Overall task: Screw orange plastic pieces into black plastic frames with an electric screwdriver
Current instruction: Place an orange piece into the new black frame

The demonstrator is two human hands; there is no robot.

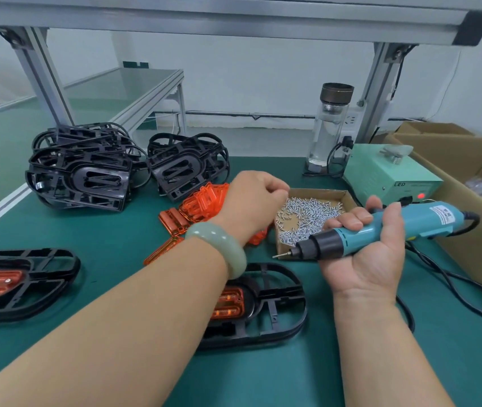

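A black plastic frame (278, 304) with an orange piece (229, 302) seated in it lies on the green mat in front of me, partly under my left forearm. My left hand (251, 204) hovers with curled fingers over the left edge of a cardboard tray of small silver screws (310, 214); whether it pinches a screw I cannot tell. In my right hand (372, 245), held palm up, is the blue electric screwdriver (381, 230), its bit pointing left. Loose orange pieces (201, 205) lie behind my left wrist.
Two stacks of black frames (87, 171) (187, 168) stand at the back left. A further frame with an orange piece (16, 283) lies at the left edge. A green power unit (386, 174), a glass bottle (328, 130) and cardboard boxes (469, 183) fill the right.
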